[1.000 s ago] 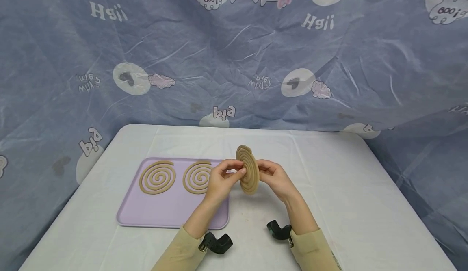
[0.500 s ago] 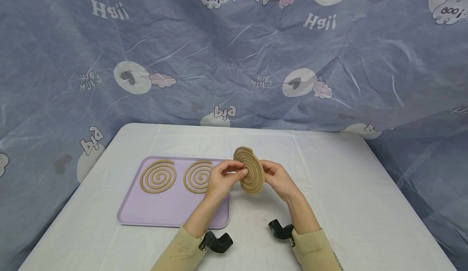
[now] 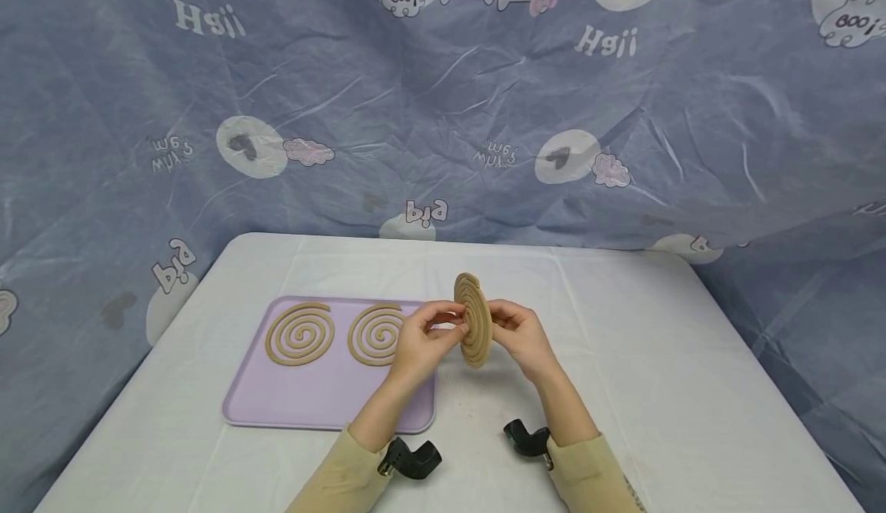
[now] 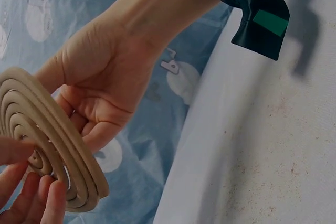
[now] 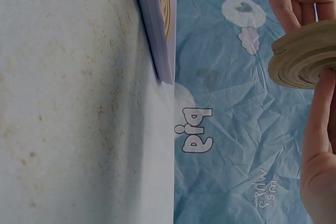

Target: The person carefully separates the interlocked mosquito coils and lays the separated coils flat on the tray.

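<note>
Between my two hands a tan mosquito coil [image 3: 476,332], wound in close rings, is held on edge above the white table. My left hand [image 3: 418,350] pinches it near its centre with thumb and fingers. From the other side, my right hand [image 3: 527,342] grips it, its fingertips partly hidden behind the rings. In the left wrist view, narrow gaps show between some rings of the coil [image 4: 71,135]. The right wrist view catches the coil [image 5: 299,51] nearly edge-on. Two looser coils, a left one [image 3: 271,340] and a right one [image 3: 354,341], lie flat on the purple tray [image 3: 298,401].
The tray stands on the left part of the white table [image 3: 664,390], its right end partly behind my left forearm. Brown crumbs [image 4: 270,169] dot the cloth below the hands. A blue printed curtain [image 3: 415,90] hangs behind the table.
The held coil turned its face toward the head camera half a second ago. Now it has swung back nearly edge-on, and my right hand has shifted slightly left. Both coils on the tray lie unmoved.
</note>
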{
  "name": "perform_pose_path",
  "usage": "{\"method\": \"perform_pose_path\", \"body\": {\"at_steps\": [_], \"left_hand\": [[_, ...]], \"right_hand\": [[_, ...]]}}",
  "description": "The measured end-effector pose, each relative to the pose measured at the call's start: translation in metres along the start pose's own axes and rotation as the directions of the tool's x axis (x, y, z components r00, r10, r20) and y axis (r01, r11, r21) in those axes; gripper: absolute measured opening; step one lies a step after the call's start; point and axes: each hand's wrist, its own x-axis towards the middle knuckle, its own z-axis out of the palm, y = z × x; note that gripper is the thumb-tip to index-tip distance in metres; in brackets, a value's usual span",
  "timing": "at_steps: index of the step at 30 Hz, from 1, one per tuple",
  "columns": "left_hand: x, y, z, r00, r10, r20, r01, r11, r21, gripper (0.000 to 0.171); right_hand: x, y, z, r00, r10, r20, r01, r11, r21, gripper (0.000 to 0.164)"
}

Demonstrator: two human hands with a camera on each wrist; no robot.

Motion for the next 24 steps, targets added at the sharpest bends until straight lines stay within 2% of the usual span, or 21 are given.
{"method": "perform_pose_path", "body": {"at_steps": [3, 10, 14, 20, 24], "left_hand": [[0.001, -0.006, -0.001, 0.999, 0.029, 0.023, -0.029, 1.0, -0.009, 0.028], [-0.004, 0.019, 0.003, 0.996, 0.084, 0.013, -0.085, 0.993, 0.082, 0.026], [-0.006, 0.026, 0.004, 0.996, 0.092, -0.012, -0.09, 0.987, 0.133, 0.026], [-0.006, 0.026, 0.006, 0.993, 0.108, -0.043, -0.1, 0.982, 0.162, 0.025], [-0.004, 0.018, 0.004, 0.993, 0.106, -0.046, -0.101, 0.99, 0.101, 0.024]], "right_hand": [[0.0, 0.0, -0.002, 1.0, -0.001, 0.027, 0.0, 0.999, 0.033, 0.018], [-0.001, -0.001, -0.006, 0.998, 0.013, 0.069, -0.016, 0.999, 0.046, 0.023], [-0.001, -0.001, -0.006, 0.997, 0.033, 0.063, -0.035, 0.999, 0.037, 0.025], [-0.001, -0.001, -0.007, 0.997, 0.048, 0.059, -0.05, 0.998, 0.034, 0.025], [-0.001, 0.0, -0.008, 0.996, 0.036, 0.076, -0.039, 0.999, 0.036, 0.024]]}}
